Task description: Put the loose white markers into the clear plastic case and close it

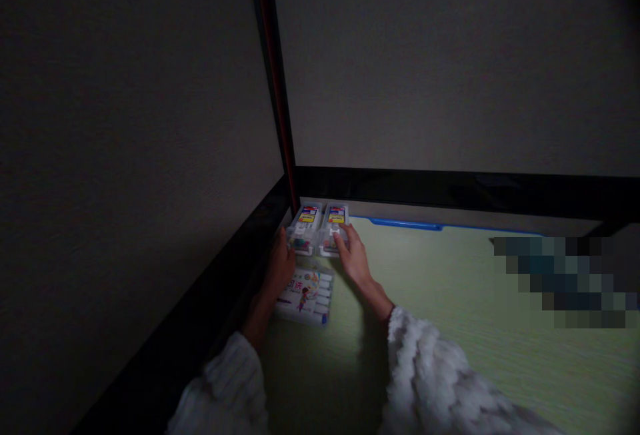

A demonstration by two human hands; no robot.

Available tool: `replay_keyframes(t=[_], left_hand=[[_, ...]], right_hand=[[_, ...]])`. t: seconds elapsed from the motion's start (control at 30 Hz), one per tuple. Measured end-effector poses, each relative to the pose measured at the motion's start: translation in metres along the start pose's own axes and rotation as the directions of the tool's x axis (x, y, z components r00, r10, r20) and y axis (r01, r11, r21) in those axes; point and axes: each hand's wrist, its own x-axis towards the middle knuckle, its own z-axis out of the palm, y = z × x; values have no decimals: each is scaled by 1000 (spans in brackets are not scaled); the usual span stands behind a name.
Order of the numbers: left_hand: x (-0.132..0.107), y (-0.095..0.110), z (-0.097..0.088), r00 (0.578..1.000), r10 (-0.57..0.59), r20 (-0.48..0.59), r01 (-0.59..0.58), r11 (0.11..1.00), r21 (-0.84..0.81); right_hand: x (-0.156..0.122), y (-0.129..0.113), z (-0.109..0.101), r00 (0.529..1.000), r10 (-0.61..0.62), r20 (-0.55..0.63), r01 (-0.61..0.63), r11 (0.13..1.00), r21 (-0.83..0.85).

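Two clear plastic marker cases with yellow-red labels, a left case (303, 228) and a right case (334, 225), lie side by side in the far corner of a pale green surface (450, 302). My left hand (281, 265) rests against the left case's near left edge, fingers curled. My right hand (351, 254) lies on the right case's near end, fingers flat over it. A flat white pack of markers with a cartoon picture (306, 295) sits just in front of the cases, between my wrists. Both arms wear fluffy white sleeves.
A black frame rail (450, 192) runs along the back and left edges below plain walls, with a dark corner post (273, 75). A blue strip (405, 224) lies along the back edge. A blurred patch sits at the right.
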Motion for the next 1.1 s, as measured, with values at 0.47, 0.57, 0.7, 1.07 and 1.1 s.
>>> replay_keyframes(t=[0.47,0.57,0.7,1.07,1.1], left_hand=[[-9,28,-9,983,131,-131,-116,987,114],[-12,38,-12,970,177,-169,-152,977,148],[-13,45,-16,937,262,-232,-220,956,193],[-36,62,-32,782,554,-285,-462,823,331],[-39,64,-33,762,587,-274,-495,800,339]], right_hand=[[-16,-3,-5,1000,-8,22,7,999,44],[-37,-7,-16,999,-32,33,31,998,46],[-66,-11,-36,988,-120,92,117,992,38],[-106,-25,-141,981,-194,-21,192,978,-81],[-109,-22,-154,976,-217,-35,211,969,-130]])
